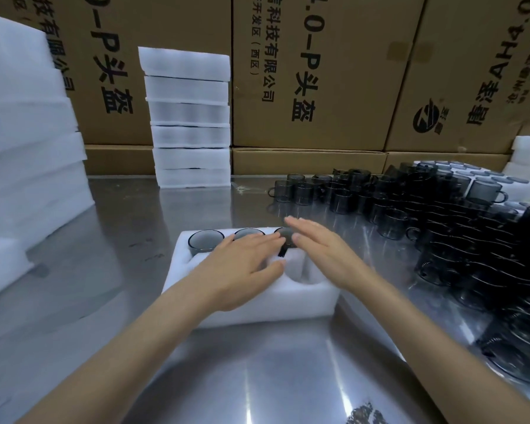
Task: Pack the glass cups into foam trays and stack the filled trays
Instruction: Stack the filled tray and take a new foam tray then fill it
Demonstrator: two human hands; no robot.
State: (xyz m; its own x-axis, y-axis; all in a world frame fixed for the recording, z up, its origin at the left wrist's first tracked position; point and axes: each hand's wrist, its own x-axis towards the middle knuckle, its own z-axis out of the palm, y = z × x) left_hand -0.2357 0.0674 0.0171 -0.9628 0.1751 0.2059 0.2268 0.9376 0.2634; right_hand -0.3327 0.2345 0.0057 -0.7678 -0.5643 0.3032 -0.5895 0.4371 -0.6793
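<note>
A white foam tray (303,304) lies on the steel table in front of me. Its far row holds smoky glass cups; the leftmost cup (205,241) shows fully, the two beside it are partly hidden by my hands. A near-row pocket (300,275) shows only foam between my hands. My left hand (245,264) lies flat over the tray's middle with straight fingers. My right hand (322,249) hovers over the tray's right side, fingers straight, just above the rightmost cup. A large heap of dark glass cups (441,215) covers the table to the right.
A tall stack of foam trays (190,117) stands at the back centre. More foam trays (28,148) pile up at the left. Cardboard boxes (318,71) wall off the back. Another foam tray holding cups (517,185) sits at far right.
</note>
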